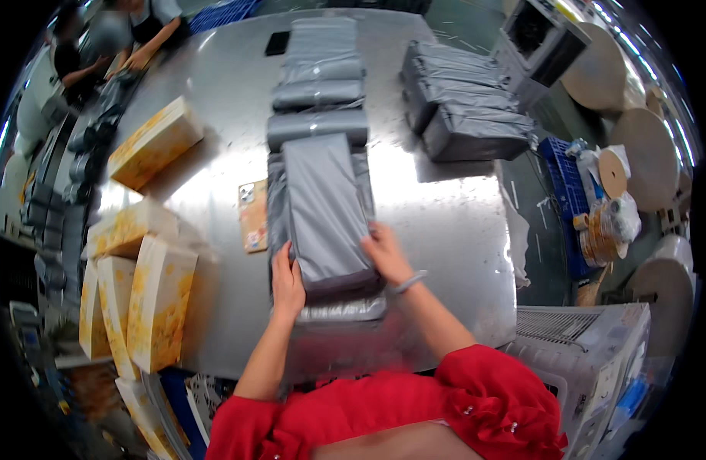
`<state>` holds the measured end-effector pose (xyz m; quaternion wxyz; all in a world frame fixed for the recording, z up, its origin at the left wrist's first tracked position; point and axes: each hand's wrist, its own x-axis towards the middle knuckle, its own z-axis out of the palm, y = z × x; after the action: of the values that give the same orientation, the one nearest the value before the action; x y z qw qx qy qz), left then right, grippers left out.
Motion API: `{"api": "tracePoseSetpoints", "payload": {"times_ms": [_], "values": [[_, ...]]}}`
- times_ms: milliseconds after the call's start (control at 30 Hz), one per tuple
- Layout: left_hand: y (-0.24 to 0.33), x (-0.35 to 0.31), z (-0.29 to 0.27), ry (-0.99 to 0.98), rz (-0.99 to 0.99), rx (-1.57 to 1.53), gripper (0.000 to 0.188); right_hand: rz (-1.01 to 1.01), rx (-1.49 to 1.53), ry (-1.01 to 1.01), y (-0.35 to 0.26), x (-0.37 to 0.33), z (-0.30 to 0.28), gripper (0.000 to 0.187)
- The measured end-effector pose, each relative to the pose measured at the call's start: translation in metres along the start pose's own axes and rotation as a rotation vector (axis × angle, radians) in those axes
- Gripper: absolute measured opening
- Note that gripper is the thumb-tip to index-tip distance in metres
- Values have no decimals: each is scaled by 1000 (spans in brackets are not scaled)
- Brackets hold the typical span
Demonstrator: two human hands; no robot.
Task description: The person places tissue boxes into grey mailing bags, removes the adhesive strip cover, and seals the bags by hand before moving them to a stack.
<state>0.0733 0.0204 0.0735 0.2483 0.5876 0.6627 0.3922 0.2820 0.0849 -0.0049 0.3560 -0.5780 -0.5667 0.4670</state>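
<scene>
A long box-shaped parcel in a grey plastic mailing bag (326,215) lies in front of me, its near end darker and folded. My left hand (288,282) holds its left side near that end, fingers pointing away from me. My right hand (386,251) grips the right edge, thumb and fingers curled at the plastic. Beneath the parcel lie more flat grey bags (276,176), with a shiny bag edge (345,309) showing at the near side. Behind it are rolled or folded grey bag bundles (318,129). What the parcel contains is hidden.
The metal table (437,238) carries a phone in a patterned case (253,216), a black phone-like object (277,43) and several grey parcels (475,115) at the far right. Yellow-and-white boxes (162,303) stand left. People (149,38) work at the far left; a blue crate (565,207) is at right.
</scene>
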Motion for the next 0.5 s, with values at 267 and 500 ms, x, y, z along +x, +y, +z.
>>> {"api": "tracePoseSetpoints", "payload": {"times_ms": [267, 500], "values": [[31, -31, 58, -188, 479, -162, 58, 287, 626, -569, -89, 10, -161, 76], [-25, -15, -128, 160, 153, 666, 71, -559, -1111, 88, -57, 115, -348, 73]]}}
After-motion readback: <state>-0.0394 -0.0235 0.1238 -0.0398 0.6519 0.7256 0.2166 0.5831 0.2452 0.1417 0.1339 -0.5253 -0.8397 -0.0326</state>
